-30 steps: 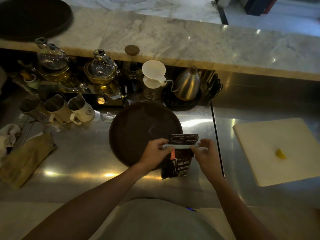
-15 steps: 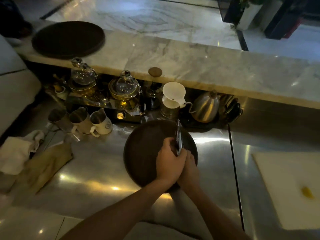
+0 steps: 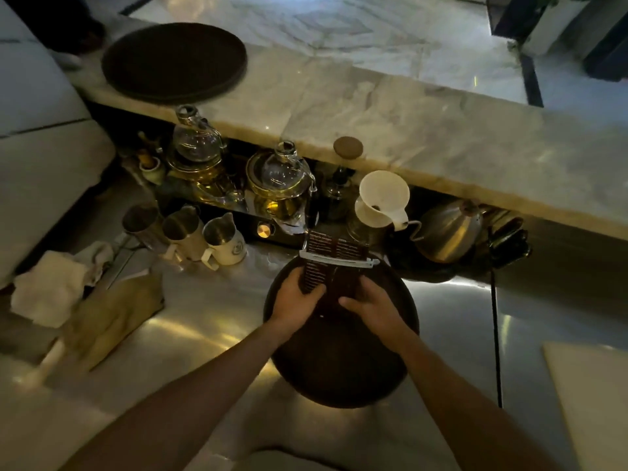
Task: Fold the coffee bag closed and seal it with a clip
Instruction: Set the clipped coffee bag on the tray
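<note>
The dark coffee bag [image 3: 334,266] with rows of small print lies tilted over the far part of a round dark tray [image 3: 343,362] on the steel counter. A white clip [image 3: 339,261] is clamped across the bag just below its folded top. My left hand [image 3: 295,300] grips the bag's left side. My right hand [image 3: 373,305] holds its lower right side. The bag's lower half is hidden in shadow between my hands.
Behind the tray stand a white dripper [image 3: 384,198] on a server, a steel gooseneck kettle [image 3: 448,232] and glass siphon pots [image 3: 282,181]. Three metal pitchers [image 3: 190,232] and cloths [image 3: 51,287] are on the left. A white cutting board [image 3: 591,396] is at right. A second round tray [image 3: 175,61] lies on the marble ledge.
The view has swung up and left. The bag moved from the tray's near right edge to over its far part, turning edge-on on the way. My hands shifted from the clip to the bag's sides.
</note>
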